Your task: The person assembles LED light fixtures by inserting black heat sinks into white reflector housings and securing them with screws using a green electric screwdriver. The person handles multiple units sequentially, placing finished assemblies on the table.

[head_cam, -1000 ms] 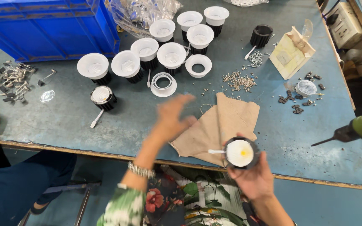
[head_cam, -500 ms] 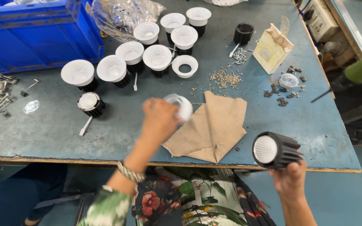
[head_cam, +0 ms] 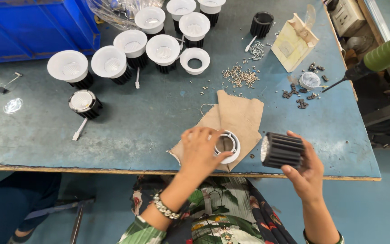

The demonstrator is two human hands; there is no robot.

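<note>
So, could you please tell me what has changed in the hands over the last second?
The left hand took a white ring and lowered it onto the brown cloth. The right hand turned the black finned housing sideways, off the cloth. The lamps on the table stayed put.

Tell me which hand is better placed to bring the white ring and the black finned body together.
Left, probably. The left hand already grips the white ring over the brown cloth, close beside the black finned body. The right hand holds that body steady off the table edge, its open face toward the ring.
</note>
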